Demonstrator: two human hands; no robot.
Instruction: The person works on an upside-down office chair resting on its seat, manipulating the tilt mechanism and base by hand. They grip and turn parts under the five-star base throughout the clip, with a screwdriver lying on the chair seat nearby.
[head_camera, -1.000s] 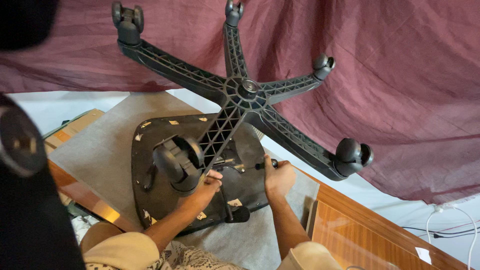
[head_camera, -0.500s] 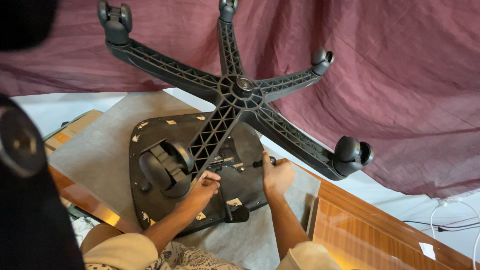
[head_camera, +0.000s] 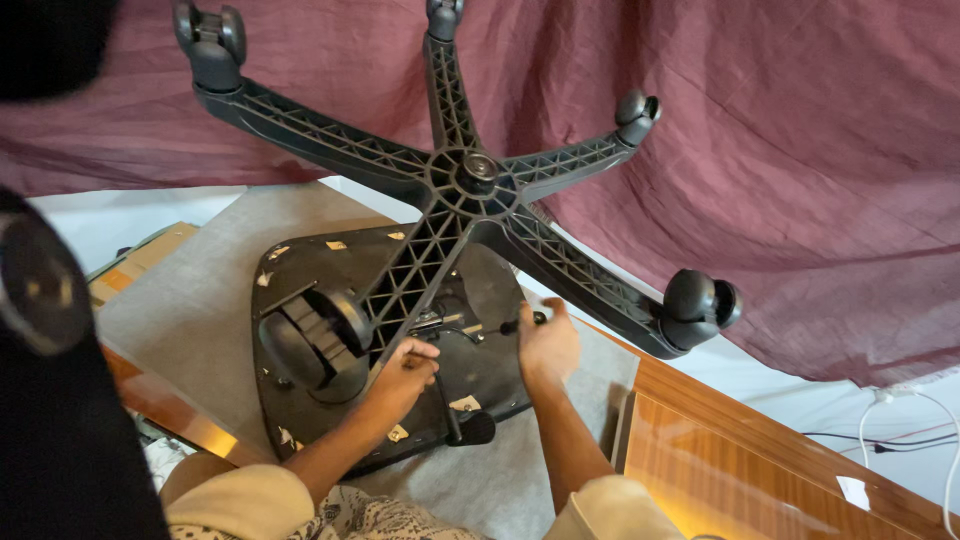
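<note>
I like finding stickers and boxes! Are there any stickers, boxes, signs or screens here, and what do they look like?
Small tags: pale tan squares stuck around the edge of the black seat underside.
White slip: small pale rectangle on the wooden top at lower right.
Flat box: brown and green, at the left edge, mostly hidden.
No signs or screens.

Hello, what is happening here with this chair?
A person works on an office chair turned upside down on a grey mat. The black five-arm wheel base points up toward the camera, above the underside of the seat. The left hand grips a black lever under the seat. The right hand rests near the mechanism, holding a small black knob. A dark red cloth hangs behind.
</note>
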